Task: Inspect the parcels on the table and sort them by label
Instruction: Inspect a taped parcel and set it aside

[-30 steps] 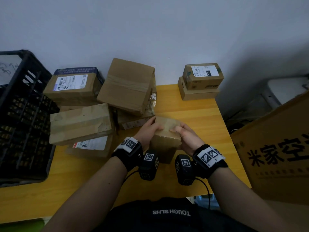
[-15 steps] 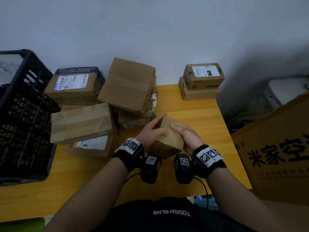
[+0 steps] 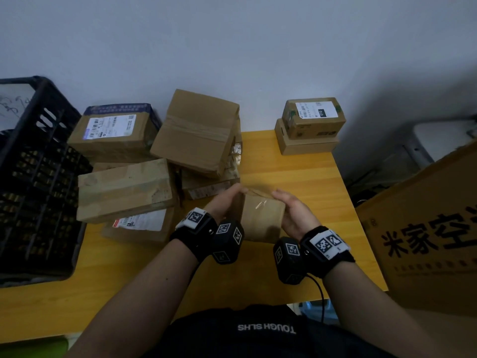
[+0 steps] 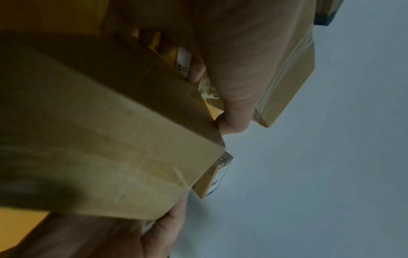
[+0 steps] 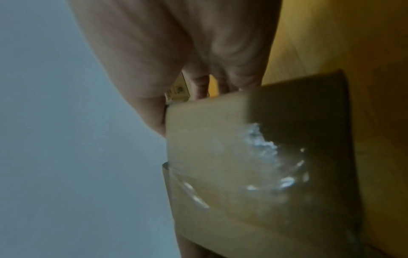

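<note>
Over the yellow table (image 3: 296, 171) by the wall (image 3: 232, 47), left hand (image 3: 224, 202) and right hand (image 3: 294, 215) hold a parcel (image 3: 260, 218).

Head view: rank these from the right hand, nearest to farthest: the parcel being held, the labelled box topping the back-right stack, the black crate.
1. held parcel: front centre, gripped by the right hand itself.
2. labelled box: back right corner, sitting on another box.
3. black crate: far left side, beyond the pile of parcels.
</note>
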